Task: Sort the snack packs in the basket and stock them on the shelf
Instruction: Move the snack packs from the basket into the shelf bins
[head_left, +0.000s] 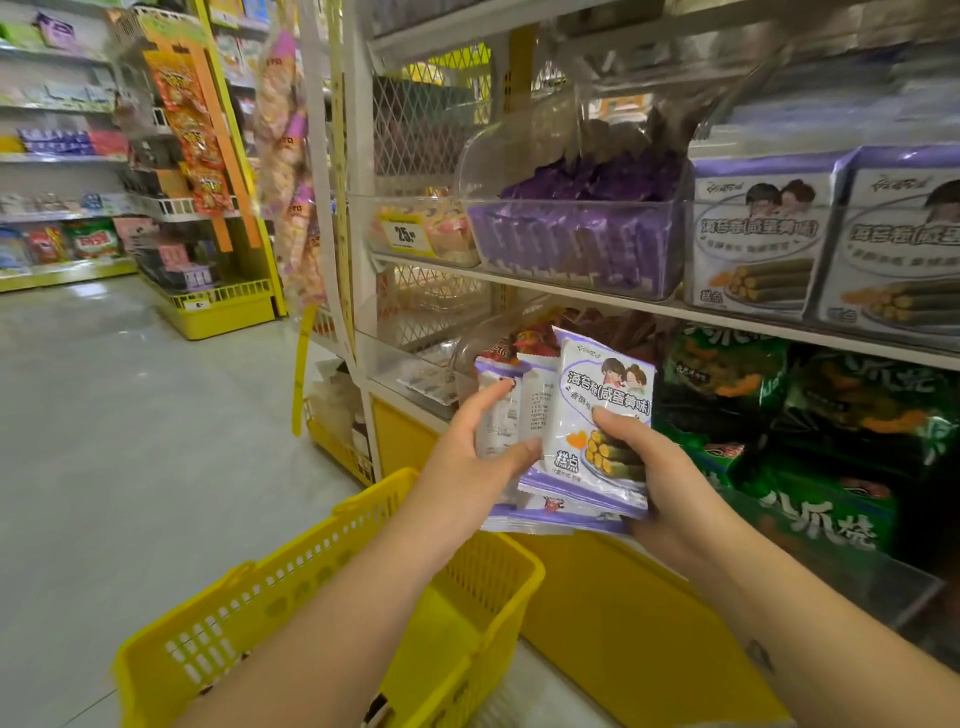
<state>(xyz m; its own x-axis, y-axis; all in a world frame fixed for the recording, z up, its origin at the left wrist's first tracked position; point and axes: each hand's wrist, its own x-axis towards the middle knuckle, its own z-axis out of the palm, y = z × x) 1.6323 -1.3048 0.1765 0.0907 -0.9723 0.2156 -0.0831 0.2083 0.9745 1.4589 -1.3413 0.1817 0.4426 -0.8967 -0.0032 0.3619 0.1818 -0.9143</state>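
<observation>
Yellow basket (249, 613) sits lowest, under both forearms; above it the left hand (467, 467) and right hand (670, 483) together grip a fanned stack of white-and-purple snack packs (597, 395), close before the shelf (571, 291)

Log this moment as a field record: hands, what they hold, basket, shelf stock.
left hand: holds the left side of the stack, index finger laid on a back-facing pack
right hand: grips the stack, thumb on the front pack
snack packs: white and purple, several fanned together, held upright between both hands
basket: yellow, below the hands
shelf: matching packs in a clear bin at upper right; purple packs in the bin to their left
lower shelf: green bags
</observation>
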